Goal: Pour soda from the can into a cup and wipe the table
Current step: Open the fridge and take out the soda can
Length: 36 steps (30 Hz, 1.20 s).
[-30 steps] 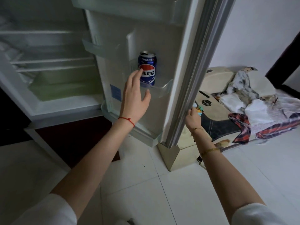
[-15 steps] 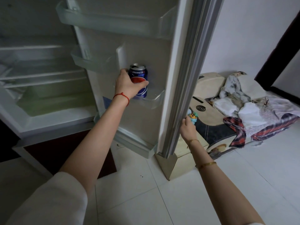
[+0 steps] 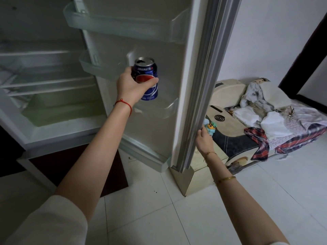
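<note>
A blue Pepsi soda can with an opened top is held upright in front of the open fridge door, above the clear door shelf. My left hand is wrapped around the can's lower left side. My right hand grips the outer edge of the fridge door. No cup and no table are in view.
The fridge interior with bare shelves is open at left. A small toy figure sits by the door edge. A low box with piled clothes lies on the white tiled floor at right.
My left hand reached the can, closed around it, and lifted it out of the door shelf. My right hand stayed on the door edge.
</note>
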Tool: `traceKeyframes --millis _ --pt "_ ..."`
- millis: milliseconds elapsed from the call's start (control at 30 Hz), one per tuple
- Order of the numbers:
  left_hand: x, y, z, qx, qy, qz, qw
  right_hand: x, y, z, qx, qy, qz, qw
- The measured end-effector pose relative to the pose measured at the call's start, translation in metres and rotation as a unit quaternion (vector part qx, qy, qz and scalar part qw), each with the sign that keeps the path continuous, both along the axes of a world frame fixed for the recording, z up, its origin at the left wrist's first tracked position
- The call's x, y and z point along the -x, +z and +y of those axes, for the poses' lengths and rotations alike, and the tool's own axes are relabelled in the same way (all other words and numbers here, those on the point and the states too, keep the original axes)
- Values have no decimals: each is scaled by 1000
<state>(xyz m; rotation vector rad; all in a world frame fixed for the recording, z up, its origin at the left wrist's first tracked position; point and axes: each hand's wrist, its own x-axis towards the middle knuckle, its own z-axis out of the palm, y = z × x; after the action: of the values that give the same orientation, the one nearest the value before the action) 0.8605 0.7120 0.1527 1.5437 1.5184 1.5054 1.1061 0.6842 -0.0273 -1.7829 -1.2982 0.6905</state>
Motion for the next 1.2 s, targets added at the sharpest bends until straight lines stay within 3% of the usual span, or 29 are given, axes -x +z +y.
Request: traceKeyframes --millis 433,567,767,1200 --pt "24 -13 -63 4 -41 -89 995 14 -5 -25 -24 7 -16 1000" --pt "34 -13 -88 -2 -26 -118 993 29 -15 -41 -71 -5 -21 997" --pt "54 -22 -122 3 -8 -105 994 53 -29 -69 -125 -34 -40 991" --pt "107 -60 -192 20 14 -122 992 111 -44 -132 -218 1 -103 970"
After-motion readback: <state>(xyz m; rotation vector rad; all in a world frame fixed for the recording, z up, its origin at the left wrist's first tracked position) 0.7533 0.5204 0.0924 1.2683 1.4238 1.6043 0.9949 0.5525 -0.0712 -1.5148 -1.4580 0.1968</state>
